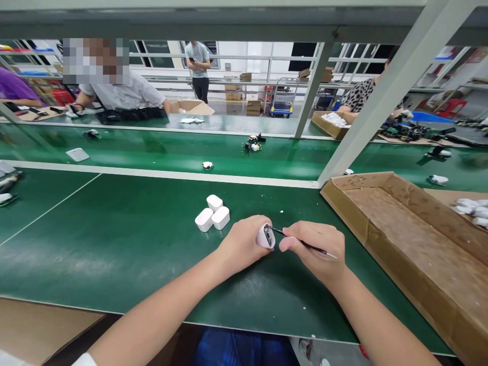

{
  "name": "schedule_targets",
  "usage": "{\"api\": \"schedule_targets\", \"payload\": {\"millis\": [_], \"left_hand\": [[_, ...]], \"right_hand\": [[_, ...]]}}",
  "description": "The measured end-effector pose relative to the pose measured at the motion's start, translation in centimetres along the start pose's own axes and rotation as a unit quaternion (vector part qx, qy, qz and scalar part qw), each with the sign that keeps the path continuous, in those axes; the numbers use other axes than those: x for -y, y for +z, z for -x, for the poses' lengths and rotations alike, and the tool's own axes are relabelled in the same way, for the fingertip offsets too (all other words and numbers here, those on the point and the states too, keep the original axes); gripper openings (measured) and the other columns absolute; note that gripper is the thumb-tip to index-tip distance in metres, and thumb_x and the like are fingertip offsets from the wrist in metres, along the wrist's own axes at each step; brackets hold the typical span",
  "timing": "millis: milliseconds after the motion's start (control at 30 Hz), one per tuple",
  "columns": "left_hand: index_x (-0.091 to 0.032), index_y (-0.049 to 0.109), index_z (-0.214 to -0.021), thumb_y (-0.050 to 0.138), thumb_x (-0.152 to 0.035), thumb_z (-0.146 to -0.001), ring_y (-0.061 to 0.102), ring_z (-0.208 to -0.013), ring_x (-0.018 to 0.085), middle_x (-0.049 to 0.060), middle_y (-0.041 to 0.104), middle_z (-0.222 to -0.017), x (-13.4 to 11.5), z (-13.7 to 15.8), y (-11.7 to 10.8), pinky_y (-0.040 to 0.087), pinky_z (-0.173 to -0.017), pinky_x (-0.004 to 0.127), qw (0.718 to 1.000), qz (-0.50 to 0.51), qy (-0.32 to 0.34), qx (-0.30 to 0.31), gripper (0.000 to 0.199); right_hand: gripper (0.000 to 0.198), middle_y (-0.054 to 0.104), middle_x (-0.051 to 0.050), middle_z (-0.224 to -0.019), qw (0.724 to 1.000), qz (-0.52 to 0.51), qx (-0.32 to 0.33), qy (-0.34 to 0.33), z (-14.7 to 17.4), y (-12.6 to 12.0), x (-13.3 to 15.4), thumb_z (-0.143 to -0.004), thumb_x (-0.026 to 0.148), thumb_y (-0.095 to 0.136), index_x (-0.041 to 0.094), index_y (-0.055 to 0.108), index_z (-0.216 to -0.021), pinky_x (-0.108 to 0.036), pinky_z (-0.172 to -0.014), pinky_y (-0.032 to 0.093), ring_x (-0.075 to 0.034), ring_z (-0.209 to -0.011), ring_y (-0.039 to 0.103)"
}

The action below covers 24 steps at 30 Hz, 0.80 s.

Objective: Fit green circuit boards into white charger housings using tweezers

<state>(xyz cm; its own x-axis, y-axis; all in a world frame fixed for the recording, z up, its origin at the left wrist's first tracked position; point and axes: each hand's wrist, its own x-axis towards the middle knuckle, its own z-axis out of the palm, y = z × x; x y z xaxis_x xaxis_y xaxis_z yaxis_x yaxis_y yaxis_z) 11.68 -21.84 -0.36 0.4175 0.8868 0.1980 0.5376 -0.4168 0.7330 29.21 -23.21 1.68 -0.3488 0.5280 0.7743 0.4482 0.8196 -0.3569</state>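
My left hand (246, 236) is wrapped round a small white plastic housing (261, 238), tilted so its open end faces right. Inside that end a green circuit board and dark parts show. My right hand (318, 246) pinches a thin black pointed tool (310, 247) with a light metal end. The tool's far tip reaches the rim of the housing; whether it presses on the board I cannot tell. Left of my hands, three white rounded housings (220, 217) stand close together on the green worktop (133, 239).
A shallow cardboard box (423, 239) lies along the right side, with white pieces (473, 208) beyond it. Behind a pale metal rail (171, 175) runs a green belt (160, 150) carrying small electronic parts (252, 145). A slanted metal post (389, 96) rises at right. Co-workers sit opposite.
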Motion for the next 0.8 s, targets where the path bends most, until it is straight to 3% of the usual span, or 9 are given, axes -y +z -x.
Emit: {"api": "schedule_targets", "payload": {"millis": [133,333,500,667,800], "left_hand": [[-0.020,0.052,-0.079,0.064,-0.017,-0.068,0.051,-0.067,0.013,-0.003,0.057,-0.074,0.1,-0.1,-0.1,0.037,-0.060,0.024,0.999,0.014,0.000,-0.032,0.016],[-0.020,0.049,-0.080,0.062,-0.008,-0.065,0.049,-0.066,0.012,-0.004,0.053,-0.074,0.0,0.0,-0.3,0.037,-0.058,0.022,0.993,0.023,0.016,-0.118,0.023],[-0.021,0.046,-0.081,0.065,-0.010,-0.066,0.046,-0.065,0.010,-0.005,0.049,-0.075,0.0,0.1,0.0,0.036,-0.057,0.022,0.987,0.073,0.019,-0.140,0.026],[-0.022,0.043,-0.091,0.067,-0.017,-0.074,0.050,-0.073,0.012,-0.002,0.050,-0.089,0.0,0.3,0.5,0.042,-0.063,0.024,0.978,0.171,0.043,-0.115,0.029],[-0.022,0.042,-0.093,0.067,-0.015,-0.075,0.050,-0.077,0.012,-0.001,0.048,-0.092,0.2,0.2,0.6,0.043,-0.066,0.025,0.972,0.191,0.051,-0.124,0.032]], "right_hand": [[0.031,0.058,0.000,-0.052,0.999,0.032,-0.001,-0.015,0.2,0.2,0.3,-0.085,0.023,0.062,0.019,0.054,-0.056,-0.021,-0.047,0.043,-0.011,-0.048,0.057],[0.034,0.051,0.002,-0.048,0.992,0.104,-0.055,-0.051,1.0,1.7,0.9,-0.085,0.013,0.058,0.018,0.046,-0.053,-0.020,-0.044,0.035,-0.008,-0.043,0.045],[0.027,0.057,-0.001,-0.053,0.987,0.125,-0.056,-0.081,1.1,1.9,1.2,-0.090,0.017,0.053,0.016,0.052,-0.063,-0.021,-0.048,0.041,-0.010,-0.048,0.051],[0.027,0.062,-0.002,-0.059,0.987,0.100,-0.105,-0.072,0.7,0.8,1.5,-0.094,0.025,0.047,0.016,0.054,-0.070,-0.018,-0.056,0.049,-0.010,-0.057,0.061],[0.024,0.062,-0.004,-0.061,0.984,0.101,-0.123,-0.080,0.6,0.2,1.6,-0.093,0.029,0.050,0.014,0.058,-0.076,-0.019,-0.057,0.052,-0.011,-0.060,0.063]]}}
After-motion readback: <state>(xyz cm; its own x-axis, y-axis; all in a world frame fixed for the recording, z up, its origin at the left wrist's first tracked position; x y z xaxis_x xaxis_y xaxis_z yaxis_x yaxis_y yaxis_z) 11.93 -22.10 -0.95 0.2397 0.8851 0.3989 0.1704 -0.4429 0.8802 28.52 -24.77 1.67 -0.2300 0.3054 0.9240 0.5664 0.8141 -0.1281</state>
